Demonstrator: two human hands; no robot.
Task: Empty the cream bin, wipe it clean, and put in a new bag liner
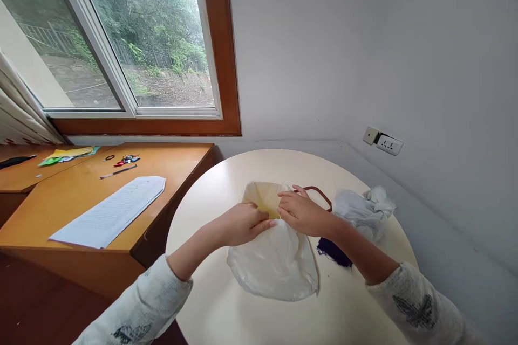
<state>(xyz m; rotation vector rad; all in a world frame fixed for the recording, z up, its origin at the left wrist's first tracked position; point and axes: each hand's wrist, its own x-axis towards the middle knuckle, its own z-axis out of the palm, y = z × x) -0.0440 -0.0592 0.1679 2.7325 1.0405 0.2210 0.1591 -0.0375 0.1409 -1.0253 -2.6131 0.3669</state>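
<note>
A thin white plastic bag (279, 264) drapes over the near side of an open container, whose pale yellow inside (259, 194) shows at the mouth. My left hand (245, 222) is closed on the bag's near rim, fingers curled inward and thumb pressed over the edge. At the right of the mouth, my right hand (297, 210) bends its fingers over the rim and grips the bag there; its fingertips are partly hidden. Beyond my right hand a reddish-brown angular loop (321, 194) sticks out, partly covered. Dark purple fringed cloth (335, 252) lies beneath my right forearm.
Crumpled white plastic bags (362, 213) lie at the right of the round cream table (214, 194). On the left, a wooden desk (178, 159) holds paper sheets (111, 213), a pen (118, 172) and keys (127, 160). A wall socket (389, 144) sits at right.
</note>
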